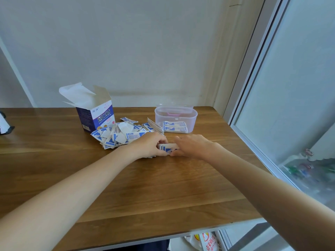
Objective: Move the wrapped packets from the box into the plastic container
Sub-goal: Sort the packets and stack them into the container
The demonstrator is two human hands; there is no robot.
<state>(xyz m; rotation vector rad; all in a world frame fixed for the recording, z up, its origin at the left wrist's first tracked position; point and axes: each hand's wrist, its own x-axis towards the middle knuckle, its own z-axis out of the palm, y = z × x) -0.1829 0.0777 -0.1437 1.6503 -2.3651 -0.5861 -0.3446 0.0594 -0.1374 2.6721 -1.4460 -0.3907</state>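
Note:
An open blue and white box [96, 115] stands upright at the back of the wooden table [145, 187], flaps up. Several white and blue wrapped packets [120, 135] lie in a loose pile to its right. A clear plastic container [175, 117] stands further right, open, with a few packets [175, 126] lying flat inside. In front of the container, my left hand [150, 144] and my right hand [192, 145] both grip a small stack of packets [168, 148] from either end, just above the tabletop.
A window frame and glass [272, 105] run along the table's right edge. A dark and white object [4, 125] sits at the far left edge. A printed bag [204, 240] lies on the floor under the table's front edge.

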